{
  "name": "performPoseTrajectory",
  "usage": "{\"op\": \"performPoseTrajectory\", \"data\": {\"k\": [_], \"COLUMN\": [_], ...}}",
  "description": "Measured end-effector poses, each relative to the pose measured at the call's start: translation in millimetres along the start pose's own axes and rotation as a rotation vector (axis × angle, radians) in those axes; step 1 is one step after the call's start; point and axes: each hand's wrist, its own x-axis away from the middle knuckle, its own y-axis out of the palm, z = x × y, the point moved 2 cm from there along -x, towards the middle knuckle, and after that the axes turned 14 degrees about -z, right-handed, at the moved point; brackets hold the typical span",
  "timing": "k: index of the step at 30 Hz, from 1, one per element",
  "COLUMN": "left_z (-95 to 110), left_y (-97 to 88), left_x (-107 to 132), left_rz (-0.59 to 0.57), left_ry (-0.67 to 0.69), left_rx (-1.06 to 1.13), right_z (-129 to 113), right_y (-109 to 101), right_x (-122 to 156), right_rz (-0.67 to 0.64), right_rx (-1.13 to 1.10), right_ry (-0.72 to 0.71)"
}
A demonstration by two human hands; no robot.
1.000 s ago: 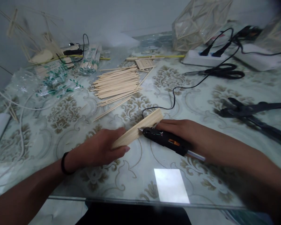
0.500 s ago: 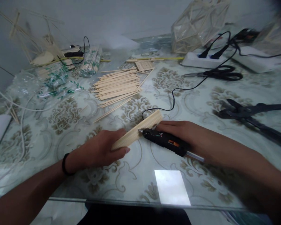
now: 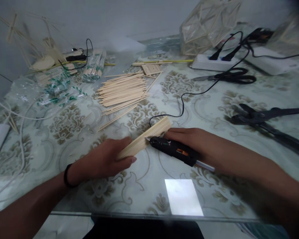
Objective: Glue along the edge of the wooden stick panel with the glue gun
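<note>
My left hand point(image 3: 111, 156) grips the near end of a flat strip of pale wooden sticks laid side by side point(image 3: 142, 139), thumb on one side and fingers on the other. The strip slants up to the right above the table. In my right hand point(image 3: 189, 139) is a black hot glue gun point(image 3: 173, 149) with a pale glue stick point(image 3: 205, 165) protruding from its back. Its metal nozzle points left and meets, or nearly meets, the middle of the strip. Some fingers of my right hand are hidden behind the gun.
Loose wooden sticks point(image 3: 123, 89) lie beyond my hands, near bagged sticks point(image 3: 94, 64) and plastic wrappers point(image 3: 57, 88). Scissors point(image 3: 229, 76), heavy black cutters point(image 3: 261, 119) and a white power strip point(image 3: 211, 63) are at right. A black cord point(image 3: 183, 103) crosses the table. Stick frames point(image 3: 209, 28) stand behind.
The whole view has shifted slightly, so everything sits a little further left. Both hands keep their hold, and the nozzle stays at about the same spot on the strip.
</note>
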Motion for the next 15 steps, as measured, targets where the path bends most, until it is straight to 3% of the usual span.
{"op": "performPoseTrajectory", "data": {"k": [15], "left_z": [1.9], "left_y": [-1.1], "left_x": [1.4], "left_rz": [0.013], "left_ry": [0.002], "left_rx": [-0.014], "right_z": [-0.8], "right_y": [1.2], "right_x": [0.4], "right_rz": [-0.004], "right_rx": [-0.011], "right_ry": [-0.002]}}
